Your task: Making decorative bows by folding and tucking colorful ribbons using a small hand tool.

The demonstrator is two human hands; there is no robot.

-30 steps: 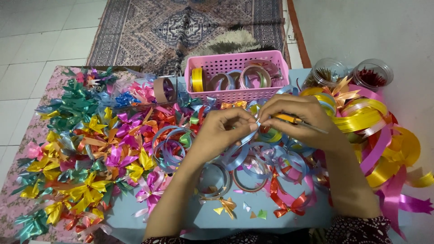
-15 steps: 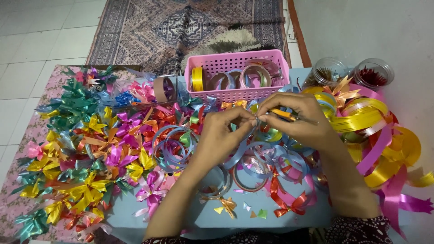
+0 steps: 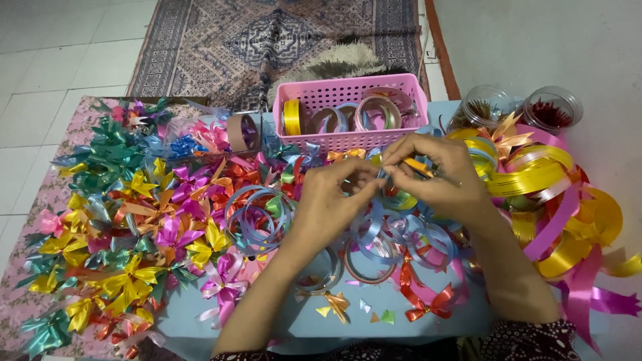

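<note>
Pink perforated plastic basket (image 3: 348,107) at the far side holds ribbon rolls. Just near it, left hand (image 3: 332,200) and right hand (image 3: 438,175) pinch a light-blue ribbon strip (image 3: 382,175) between fingertips; two clear jars (image 3: 518,107) stand far right.

I see both hands meeting above the table (image 3: 301,321). My left hand (image 3: 331,204) pinches a pale blue ribbon (image 3: 374,224) at its fingertips, and the right hand (image 3: 438,175) closes its grip on an orange-handled tool (image 3: 422,167), touching the same spot. A pink basket (image 3: 351,100) of ribbon rolls sits just behind. Finished bows (image 3: 127,220) lie heaped left; yellow ribbon (image 3: 535,177) coils right.
</note>
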